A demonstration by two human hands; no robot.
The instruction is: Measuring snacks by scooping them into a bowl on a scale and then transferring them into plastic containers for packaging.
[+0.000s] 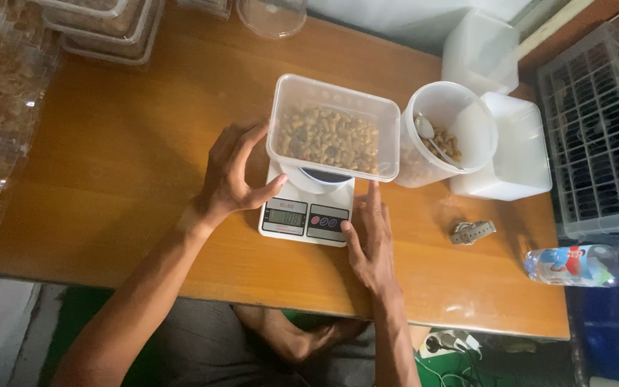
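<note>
Left hand: my left hand (232, 172) lies open against the left edge of the kitchen scale (308, 208), thumb touching the scale's near-left corner, fingers spread up beside the clear tub's left wall. It grips nothing.
Right hand: my right hand (369, 240) rests flat and open on the surface (123, 158), just right of the scale's near-right corner; the index finger points far, toward the tub's underside, and the thumb tip sits by the scale's buttons. It holds nothing.
Scale: white, with a small display and two round buttons on its near face; it stands in the middle of the wooden surface.
Clear tub: a rectangular clear plastic container (334, 125) sits on the scale's platform, upright, its floor covered with brown, nut-like bits.
Round tub: a white round container (447, 132) stands just right of the clear tub, touching or nearly touching it, with a metal spoon (430, 136) leaning inside over a small heap of the same brown bits.
White lidded boxes: two stand right of and beyond the round tub (517, 150).
Small metal item: lies on the surface right of my right hand (473, 231); I cannot tell what it is.
Bottle: a plastic water bottle (582, 264) lies on its side at the right edge.
Far left: stacked clear packs of brown food (105, 25).
</note>
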